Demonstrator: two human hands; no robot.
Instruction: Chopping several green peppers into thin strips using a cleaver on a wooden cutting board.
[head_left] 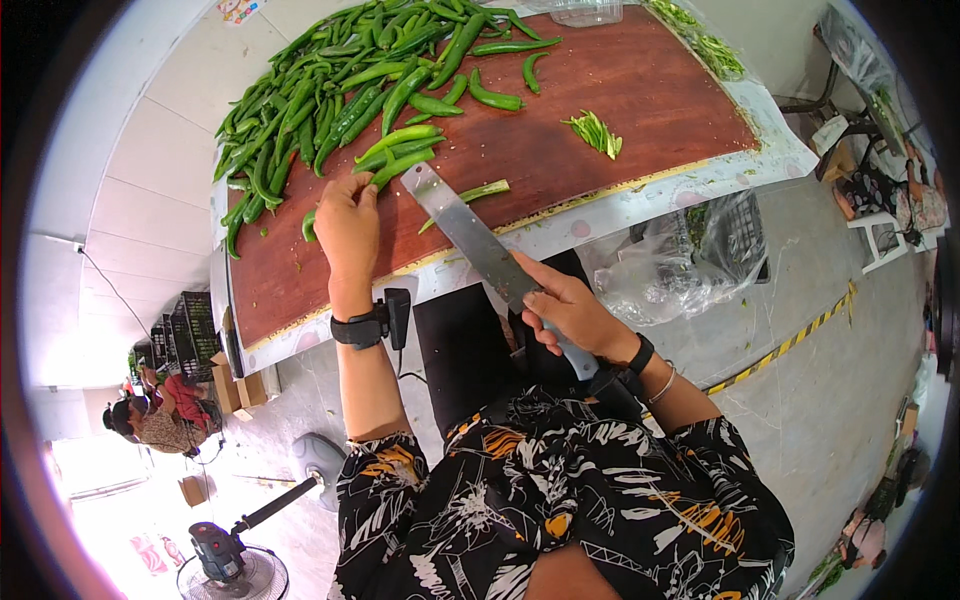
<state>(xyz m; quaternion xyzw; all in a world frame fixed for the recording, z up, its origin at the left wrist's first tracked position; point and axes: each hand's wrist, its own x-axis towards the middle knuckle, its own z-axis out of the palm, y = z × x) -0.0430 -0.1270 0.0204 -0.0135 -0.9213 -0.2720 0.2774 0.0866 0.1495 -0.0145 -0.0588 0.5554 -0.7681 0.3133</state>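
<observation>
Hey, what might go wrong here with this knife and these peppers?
The knife in the right hand has its tip close to the left hand, so a slip might nick the fingers. The pepper pile spreads near the left edge of the table, so some could roll off.

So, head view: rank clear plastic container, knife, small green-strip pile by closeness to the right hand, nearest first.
1. Knife: gripped in the right hand.
2. Small green-strip pile: out on the brown board.
3. Clear plastic container: at the board's far edge.
</observation>
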